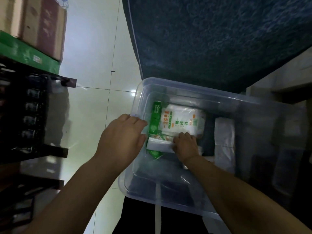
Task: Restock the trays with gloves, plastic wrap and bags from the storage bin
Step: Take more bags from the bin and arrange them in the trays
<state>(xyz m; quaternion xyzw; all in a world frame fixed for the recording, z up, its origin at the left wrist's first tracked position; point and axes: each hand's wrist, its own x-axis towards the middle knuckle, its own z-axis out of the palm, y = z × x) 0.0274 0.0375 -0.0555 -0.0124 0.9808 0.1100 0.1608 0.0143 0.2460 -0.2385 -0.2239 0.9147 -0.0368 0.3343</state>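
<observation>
A clear plastic storage bin (185,86) stands on the floor in front of me. Inside lie a green box of plastic wrap (155,119), a white glove packet with orange and green print (183,121), and a smaller white pack (158,144) over a green packet. My right hand (184,146) is down in the bin and grips the right end of the small white pack. My left hand (123,137) rests with straight fingers on the bin's left rim. White folded bags (224,137) lie further right in the bin.
A dark blue mattress (219,39) leans behind the bin. At the left stands a dark metal shelf rack (33,119), with a green box (28,53) and cardboard boxes (37,22) on top. Glossy white floor tiles (94,65) run between rack and bin.
</observation>
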